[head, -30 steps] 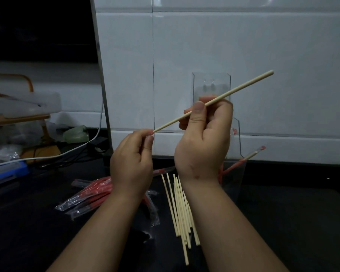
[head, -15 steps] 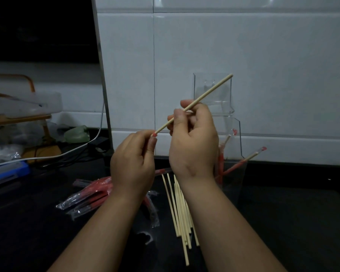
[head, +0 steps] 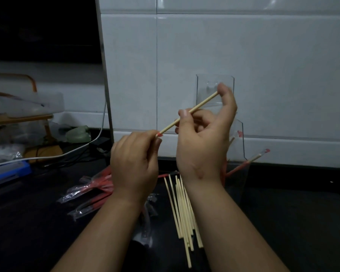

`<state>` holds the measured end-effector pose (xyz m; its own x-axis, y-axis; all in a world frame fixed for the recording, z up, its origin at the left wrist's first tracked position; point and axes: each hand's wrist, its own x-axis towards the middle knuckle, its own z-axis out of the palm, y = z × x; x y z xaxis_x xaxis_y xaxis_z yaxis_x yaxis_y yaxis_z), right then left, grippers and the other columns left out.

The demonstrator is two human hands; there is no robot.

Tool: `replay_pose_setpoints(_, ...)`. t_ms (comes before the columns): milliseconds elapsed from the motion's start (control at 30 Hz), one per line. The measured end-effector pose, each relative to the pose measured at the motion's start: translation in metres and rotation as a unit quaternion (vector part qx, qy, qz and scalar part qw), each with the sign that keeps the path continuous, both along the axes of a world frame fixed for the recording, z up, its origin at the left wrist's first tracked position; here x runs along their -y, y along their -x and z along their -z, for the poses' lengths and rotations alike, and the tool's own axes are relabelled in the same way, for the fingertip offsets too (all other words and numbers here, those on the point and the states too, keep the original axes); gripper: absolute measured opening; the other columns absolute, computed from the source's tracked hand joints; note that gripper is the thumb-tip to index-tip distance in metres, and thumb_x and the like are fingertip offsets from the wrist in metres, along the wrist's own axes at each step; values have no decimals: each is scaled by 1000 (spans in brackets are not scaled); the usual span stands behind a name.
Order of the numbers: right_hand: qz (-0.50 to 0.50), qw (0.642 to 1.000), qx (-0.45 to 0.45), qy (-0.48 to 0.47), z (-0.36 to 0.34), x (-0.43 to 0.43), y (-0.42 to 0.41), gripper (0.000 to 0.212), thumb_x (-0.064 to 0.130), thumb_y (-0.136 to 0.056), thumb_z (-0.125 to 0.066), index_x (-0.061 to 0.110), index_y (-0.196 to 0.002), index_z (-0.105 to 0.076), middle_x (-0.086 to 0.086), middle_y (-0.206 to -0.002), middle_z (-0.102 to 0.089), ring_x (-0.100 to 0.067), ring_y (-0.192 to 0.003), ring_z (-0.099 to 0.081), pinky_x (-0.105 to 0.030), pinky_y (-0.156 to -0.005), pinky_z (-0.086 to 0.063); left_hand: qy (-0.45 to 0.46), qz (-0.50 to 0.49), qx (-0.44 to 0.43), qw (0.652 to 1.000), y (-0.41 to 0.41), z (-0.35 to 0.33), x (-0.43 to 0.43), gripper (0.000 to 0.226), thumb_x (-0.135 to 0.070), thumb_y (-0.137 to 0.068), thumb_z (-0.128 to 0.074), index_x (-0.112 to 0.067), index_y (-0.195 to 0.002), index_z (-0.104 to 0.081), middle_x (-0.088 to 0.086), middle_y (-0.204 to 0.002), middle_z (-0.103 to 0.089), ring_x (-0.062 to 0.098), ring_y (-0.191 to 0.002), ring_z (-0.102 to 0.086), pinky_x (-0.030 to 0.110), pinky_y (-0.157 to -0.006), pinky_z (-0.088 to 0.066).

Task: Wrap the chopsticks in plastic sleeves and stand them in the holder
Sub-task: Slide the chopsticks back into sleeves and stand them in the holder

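A pale wooden chopstick point(head: 192, 110) slants up to the right in front of me. My left hand point(head: 134, 161) pinches the red mouth of a plastic sleeve point(head: 159, 134) over the chopstick's lower tip. My right hand point(head: 204, 138) holds the stick between thumb and fingers, its forefinger raised against the upper end. Several bare chopsticks point(head: 183, 211) lie on the dark counter below. Loose red-and-clear sleeves point(head: 90, 191) lie to the left. The clear holder point(head: 239, 152) stands by the wall with wrapped chopsticks point(head: 251, 160) leaning in it.
White tiled wall behind. At the left, a white cable point(head: 71, 152), a blue object point(head: 10, 171), a wooden rack point(head: 20, 118) with a clear box, and a metal window frame point(head: 106, 79). Dark counter point(head: 292, 213) stretches to the right.
The chopstick has slid down-left into the sleeve held by my left hand, so less of it sticks out. My right hand has shifted its fingers to the stick's upper end.
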<state>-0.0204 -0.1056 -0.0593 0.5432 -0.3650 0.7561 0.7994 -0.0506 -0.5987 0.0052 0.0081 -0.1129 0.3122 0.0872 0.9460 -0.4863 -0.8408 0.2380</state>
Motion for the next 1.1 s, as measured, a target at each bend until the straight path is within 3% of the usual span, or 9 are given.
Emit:
replay_pose_setpoints(67, -3, 1000, -4, 6, 1, -3, 0, 41, 8, -96, -59, 25, -130, -46, 7, -89, -65, -5, -76, -64, -16, -66, -51, 6, 2, 2, 1000, 0, 0, -1, 28, -30, -98, -49, -13, -104, -69, 2, -87, -66, 24, -76, -57, 38, -66, -42)
replay_pose_setpoints(200, 15, 1000, -3, -4, 0, -3, -1, 17, 12, -98, -56, 26, -107, -59, 10, -91, -63, -8, -82, -64, -22, -70, -54, 14, -1, 17, 1000, -2, 1, -3, 28, -28, -98, -51, -12, -111, -70, 3, -88, -67, 23, -76, -58, 35, -63, -44)
replay_pose_setpoints(467, 11, 999, -34, -10, 1, -4, -3, 12, 11, -93, -63, 23, -97, -61, 8, -85, -67, -9, -80, -68, -32, -73, -59, 35, 30, 24, 999, -1, 1, 1, 35, -21, -97, -46, -8, -125, -63, 5, -93, -63, 22, -84, -56, 35, -71, -45)
replay_pose_setpoints(567, 3, 999, -40, 7, 1, -3, -2, 9, 12, -94, -62, 21, -96, -62, 9, -83, -66, -5, -78, -66, -22, -70, -56, 83, 41, 36, 995, 2, -1, 4, 25, -24, -96, -53, -7, -111, -64, -8, -89, -55, 10, -78, -50, 24, -71, -38)
replay_pose_setpoints(667, -1, 998, -54, 42, 1, -3, 1, 16, 7, -92, -60, 22, -89, -64, 11, -79, -64, 2, -73, -61, -7, -63, -45, 55, 22, 52, 997, 4, -3, 5, 21, -22, -96, -54, -5, -94, -65, -1, -82, -58, 7, -75, -45, 19, -67, -30)
replay_pose_setpoints(867, 9, 993, -76, 89, 3, -5, 0, 23, 2, -88, -57, 23, -85, -66, 4, -88, -67, 0, -77, -59, -6, -60, -43, 38, 7, 44, 998, 2, -2, 3, 20, -22, -97, -55, -5, -95, -67, 5, -83, -62, 13, -77, -49, 24, -68, -33)
replay_pose_setpoints(1100, 2, 992, -85, 98, 2, -4, 0, 27, 1, -88, -55, 25, -84, -67, 4, -89, -68, 2, -79, -60, -5, -61, -44, 54, 41, 48, 997, 5, -3, 3, 16, -3, -90, -55, 0, -99, -68, 4, -87, -61, 4, -83, -45, 9, -76, -32)
